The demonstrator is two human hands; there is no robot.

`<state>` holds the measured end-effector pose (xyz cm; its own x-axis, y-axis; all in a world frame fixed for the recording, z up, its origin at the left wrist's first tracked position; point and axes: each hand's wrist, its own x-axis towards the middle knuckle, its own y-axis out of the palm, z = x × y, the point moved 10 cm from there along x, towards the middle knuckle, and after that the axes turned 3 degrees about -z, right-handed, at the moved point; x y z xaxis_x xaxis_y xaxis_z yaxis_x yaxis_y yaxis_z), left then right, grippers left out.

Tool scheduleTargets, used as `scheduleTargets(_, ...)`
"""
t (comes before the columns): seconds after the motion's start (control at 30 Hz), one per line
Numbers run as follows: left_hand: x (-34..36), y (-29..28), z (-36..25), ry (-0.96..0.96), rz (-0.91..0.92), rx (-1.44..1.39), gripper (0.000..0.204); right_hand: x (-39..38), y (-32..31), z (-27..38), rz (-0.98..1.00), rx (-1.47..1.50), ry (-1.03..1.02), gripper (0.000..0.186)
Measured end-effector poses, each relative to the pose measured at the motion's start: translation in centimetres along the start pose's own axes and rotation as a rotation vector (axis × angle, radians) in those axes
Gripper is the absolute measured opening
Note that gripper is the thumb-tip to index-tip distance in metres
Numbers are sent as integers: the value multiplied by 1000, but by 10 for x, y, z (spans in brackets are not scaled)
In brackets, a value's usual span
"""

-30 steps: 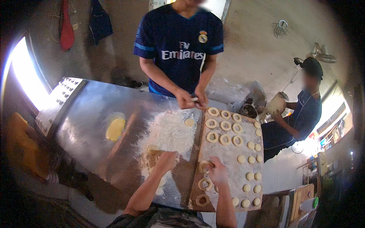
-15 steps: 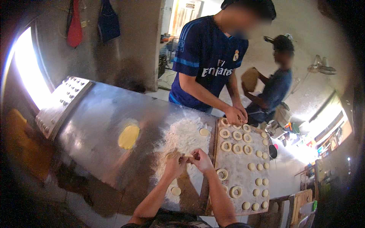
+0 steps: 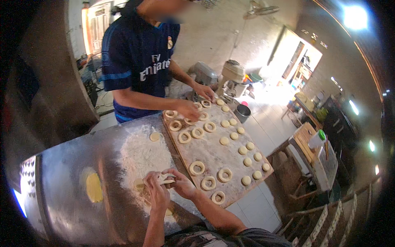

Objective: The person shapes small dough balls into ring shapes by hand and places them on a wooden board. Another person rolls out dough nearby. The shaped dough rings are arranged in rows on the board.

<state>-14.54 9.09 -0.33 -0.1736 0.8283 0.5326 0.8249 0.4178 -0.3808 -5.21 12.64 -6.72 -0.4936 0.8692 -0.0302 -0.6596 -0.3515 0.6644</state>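
Between my two hands is a ring of pale dough, held up over the floured metal table. My left hand has its fingers curled round one side of it. From the other side my right hand grips it, fingers bent into the loop. Part of the dough is hidden by my fingers. Below lies a heap of white flour. A dough disc rests at its far edge, another dough piece beside my left hand, and one more partly behind my wrist.
Right of the table, a floured wooden board bears several dough rings and small dough discs. A co-worker stands opposite, hands over the board's far end. A yellow smear marks the table. Beyond are mixers and a bucket.
My view has swung to the right, showing more of the board and room. The dough in my hands now shows as a loop. The co-worker's hands have moved apart; a second person has left view.
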Motion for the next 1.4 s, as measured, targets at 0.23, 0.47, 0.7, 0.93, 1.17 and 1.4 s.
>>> scheduleTargets(0.23,-10,32,11,-308,-17,-1019,20,-16,-40,16,-286,-284,-97,63)
scheduleTargets(0.47,-5,53,-8,-195,183,34,29,-29,-7,68,-163,-861,-200,68)
scheduleTargets(0.7,13,92,-45,-70,109,-133,17,-44,-47,97,-240,-732,-170,47)
scheduleTargets(0.93,22,134,-77,-40,125,-87,8,-55,-87,125,-285,-729,-215,45)
scheduleTargets(1.17,28,177,-81,-188,245,-26,22,-65,-133,142,-194,-151,-194,60)
scheduleTargets(1.4,29,224,-92,-227,349,19,38,-74,-142,194,-353,-806,-161,76)
